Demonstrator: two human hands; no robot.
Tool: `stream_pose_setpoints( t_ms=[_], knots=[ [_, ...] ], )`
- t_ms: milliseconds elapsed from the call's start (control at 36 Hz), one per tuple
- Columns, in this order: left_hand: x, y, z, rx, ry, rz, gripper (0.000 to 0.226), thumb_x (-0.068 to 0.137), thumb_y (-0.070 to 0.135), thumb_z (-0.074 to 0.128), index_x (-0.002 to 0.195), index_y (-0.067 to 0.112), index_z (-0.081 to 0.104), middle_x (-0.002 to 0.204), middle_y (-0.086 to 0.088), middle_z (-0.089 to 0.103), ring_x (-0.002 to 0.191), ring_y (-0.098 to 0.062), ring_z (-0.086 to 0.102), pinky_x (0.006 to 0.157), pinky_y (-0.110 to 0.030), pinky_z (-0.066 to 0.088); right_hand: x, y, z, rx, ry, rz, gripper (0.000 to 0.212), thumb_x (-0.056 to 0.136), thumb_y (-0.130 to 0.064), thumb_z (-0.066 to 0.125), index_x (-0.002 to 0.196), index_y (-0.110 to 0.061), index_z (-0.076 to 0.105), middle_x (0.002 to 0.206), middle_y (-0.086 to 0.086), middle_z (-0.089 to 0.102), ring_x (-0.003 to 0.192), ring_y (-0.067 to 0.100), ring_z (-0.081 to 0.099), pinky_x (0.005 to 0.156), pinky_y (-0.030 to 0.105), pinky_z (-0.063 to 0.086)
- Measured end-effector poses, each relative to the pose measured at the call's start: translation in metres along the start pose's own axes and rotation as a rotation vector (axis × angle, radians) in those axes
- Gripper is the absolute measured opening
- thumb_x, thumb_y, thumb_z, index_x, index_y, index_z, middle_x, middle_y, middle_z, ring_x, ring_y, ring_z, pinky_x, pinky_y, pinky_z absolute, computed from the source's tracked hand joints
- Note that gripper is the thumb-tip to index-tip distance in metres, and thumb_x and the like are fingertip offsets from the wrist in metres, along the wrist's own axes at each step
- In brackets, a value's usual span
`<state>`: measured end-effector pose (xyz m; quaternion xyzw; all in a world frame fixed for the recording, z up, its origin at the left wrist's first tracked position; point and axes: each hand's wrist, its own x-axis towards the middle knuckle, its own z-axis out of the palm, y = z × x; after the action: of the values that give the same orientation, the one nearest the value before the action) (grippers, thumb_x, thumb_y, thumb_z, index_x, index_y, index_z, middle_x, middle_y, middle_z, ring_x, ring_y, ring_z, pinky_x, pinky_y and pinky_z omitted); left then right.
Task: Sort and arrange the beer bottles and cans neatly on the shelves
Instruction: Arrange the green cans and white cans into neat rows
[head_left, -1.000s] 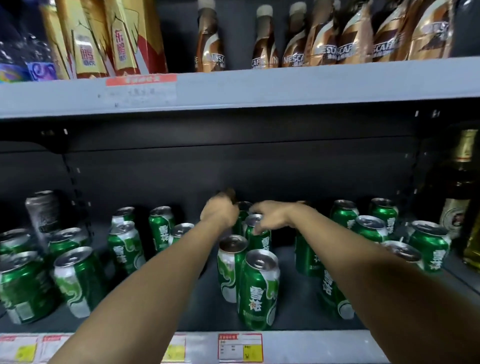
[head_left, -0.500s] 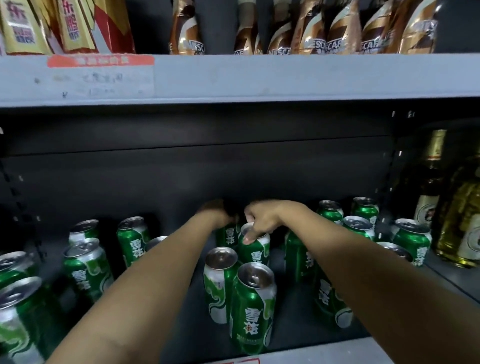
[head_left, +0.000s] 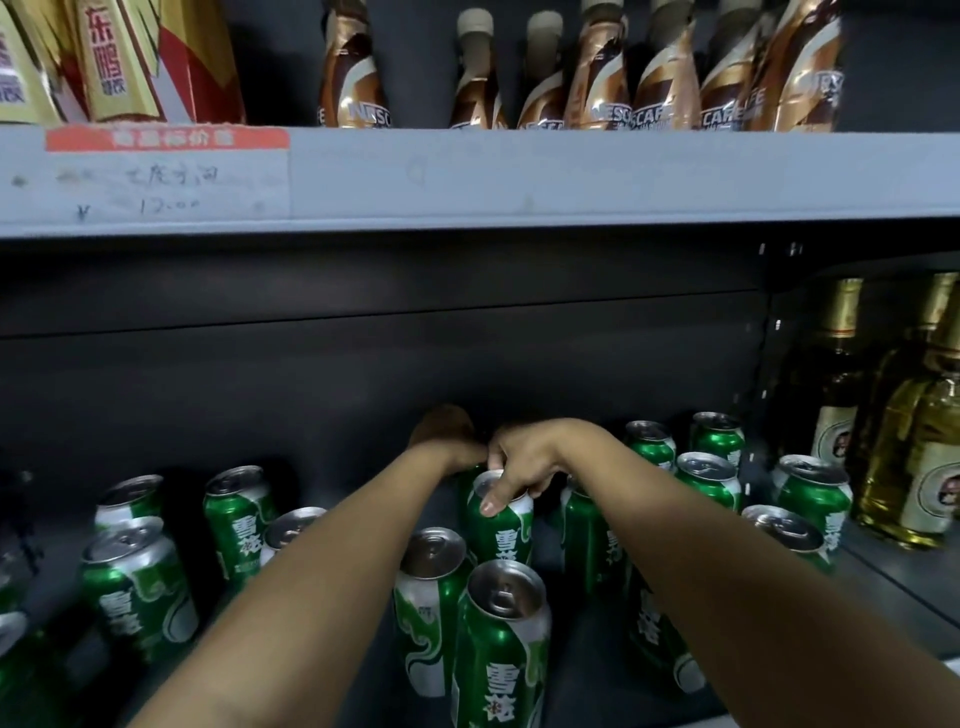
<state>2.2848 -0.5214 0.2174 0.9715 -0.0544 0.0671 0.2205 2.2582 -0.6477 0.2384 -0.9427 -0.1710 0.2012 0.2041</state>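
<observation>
Several green beer cans stand on the dark lower shelf (head_left: 587, 654). My right hand (head_left: 524, 462) grips the rim of one green can (head_left: 501, 525) near the shelf's middle, thumb on its front. My left hand (head_left: 447, 434) reaches behind it, close to the back wall, curled over another green can (head_left: 470, 475) that is mostly hidden. Two more cans (head_left: 501, 644) stand in front, between my forearms. A loose group of cans (head_left: 137, 582) is on the left, another group (head_left: 709, 478) on the right.
Glass beer bottles (head_left: 836, 405) with gold foil necks stand in the right bay past a dark divider. The grey upper shelf (head_left: 571, 176) hangs low overhead with coffee bottles (head_left: 602, 78) and yellow cartons (head_left: 109, 62) on it.
Both hands have stayed at the back cans; the right hand now clasps its can's rim more fully. The view has shifted up and closer to the shelf.
</observation>
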Motion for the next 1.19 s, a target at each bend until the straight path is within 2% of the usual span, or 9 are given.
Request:
stream_pose_setpoints(
  t_ms=[222,417,528,639,750,833,917,1028,1194],
  knots=[
    [-0.002,-0.005,-0.003,0.001,-0.090,0.006,0.028,0.082,0.030,0.072,0.098,0.007,0.070,0.105,-0.013,0.070,0.100,-0.027,0.066,0.071,-0.028,0.046,0.000,0.001,0.003,0.005,0.011,-0.002,0.020,0.085,-0.025,0.075,0.084,-0.010,0.061,0.068,-0.005,0.053,0.063,0.005,0.050,0.047,0.012,0.042],
    [-0.027,-0.015,-0.021,-0.060,-0.015,-0.034,0.035,0.088,0.010,0.063,0.123,0.008,0.061,0.124,-0.008,0.059,0.114,-0.029,0.055,0.091,-0.032,0.046,-0.008,-0.007,0.007,0.012,0.044,0.054,0.034,0.081,-0.025,0.078,0.099,-0.007,0.055,0.077,-0.004,0.051,0.068,0.007,0.048,0.055,0.020,0.044],
    [-0.056,-0.017,-0.036,-0.154,-0.076,-0.039,0.011,0.077,0.006,0.059,0.087,0.007,0.061,0.078,-0.012,0.058,0.067,-0.023,0.049,0.054,-0.027,0.036,-0.019,-0.014,0.011,-0.068,0.092,0.068,0.036,0.082,-0.026,0.077,0.099,-0.008,0.052,0.075,-0.001,0.050,0.063,0.011,0.048,0.050,0.022,0.041],
    [-0.093,-0.021,-0.048,-0.302,-0.278,-0.034,0.016,0.051,0.021,0.056,0.065,0.018,0.049,0.069,-0.006,0.046,0.064,-0.019,0.038,0.058,-0.032,0.027,-0.029,-0.022,0.014,-0.287,0.199,0.074,0.035,0.082,-0.038,0.075,0.081,-0.010,0.054,0.073,0.003,0.054,0.063,0.019,0.053,0.056,0.024,0.042],
    [-0.119,-0.031,-0.053,-0.466,-0.518,-0.062,0.019,0.079,0.015,0.065,0.092,0.023,0.052,0.087,0.003,0.055,0.079,-0.009,0.047,0.070,-0.027,0.032,-0.039,-0.028,0.015,-0.427,0.438,0.053,0.031,0.086,-0.038,0.063,0.103,-0.013,0.063,0.104,0.005,0.062,0.096,0.027,0.061,0.078,0.030,0.048],
    [-0.126,-0.037,-0.050,-0.394,-0.625,-0.079,0.045,0.082,0.007,0.069,0.118,0.026,0.050,0.107,0.006,0.061,0.097,-0.011,0.054,0.080,-0.028,0.040,-0.048,-0.032,0.014,-0.380,0.534,0.028,0.025,0.087,-0.037,0.055,0.097,-0.015,0.064,0.096,0.003,0.061,0.093,0.026,0.061,0.074,0.029,0.045],
    [-0.131,-0.036,-0.039,-0.270,-0.647,-0.075,0.053,0.081,0.002,0.071,0.120,0.029,0.048,0.113,0.005,0.060,0.111,-0.015,0.053,0.092,-0.036,0.044,-0.059,-0.032,0.017,-0.178,0.283,0.043,0.033,0.090,-0.042,0.057,0.078,-0.012,0.062,0.076,0.005,0.064,0.065,0.021,0.059,0.062,0.027,0.044],
    [-0.132,-0.034,-0.033,-0.322,-0.565,-0.085,0.042,0.080,-0.002,0.071,0.108,0.023,0.053,0.106,0.000,0.064,0.104,-0.019,0.061,0.088,-0.038,0.053,-0.081,-0.035,0.029,-0.143,-0.230,0.222,0.059,0.084,-0.069,0.051,0.100,-0.014,0.062,0.092,0.001,0.062,0.078,0.018,0.060,0.066,0.026,0.044],
    [-0.127,-0.034,-0.039,-0.327,-0.327,-0.170,0.047,0.079,0.002,0.074,0.116,0.017,0.048,0.104,-0.004,0.055,0.094,-0.021,0.058,0.071,-0.034,0.056,-0.080,-0.045,0.049,-0.234,-0.376,0.129,0.046,0.084,-0.044,0.070,0.121,-0.017,0.061,0.122,-0.001,0.059,0.092,0.018,0.066,0.075,0.024,0.052]
  ],
)
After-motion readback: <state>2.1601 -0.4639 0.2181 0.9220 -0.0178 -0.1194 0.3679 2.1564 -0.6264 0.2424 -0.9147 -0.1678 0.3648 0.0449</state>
